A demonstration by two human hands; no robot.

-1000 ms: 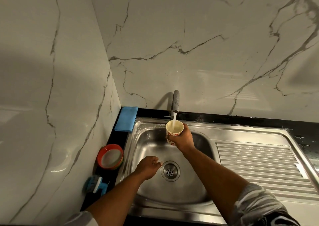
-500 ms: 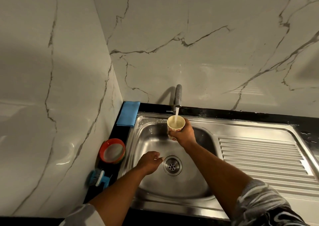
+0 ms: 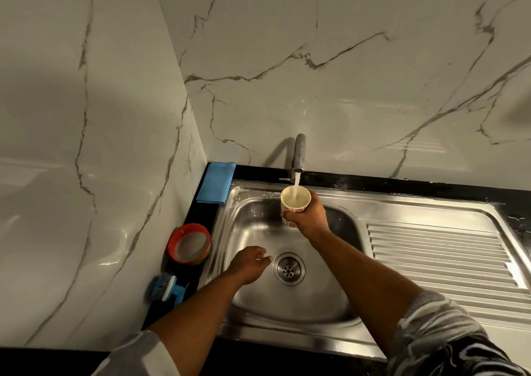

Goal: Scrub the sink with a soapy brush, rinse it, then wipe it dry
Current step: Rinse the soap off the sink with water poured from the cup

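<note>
Head view: right hand (image 3: 309, 217), grip closed round the cup (image 3: 295, 203), holds it upright under the running tap (image 3: 299, 153); left hand (image 3: 248, 264) hangs empty, fingers relaxed, beside the sink's (image 3: 287, 312) drain (image 3: 288, 270).

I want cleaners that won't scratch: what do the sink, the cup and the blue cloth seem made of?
Sink: stainless steel, shiny brushed finish; it mirrors the light and has pressed drainboard ribs. Cup: probably glazed ceramic, possibly paper; cream, red flower print. Blue cloth: soft matte fabric, maybe microfibre; folded flat.
</note>
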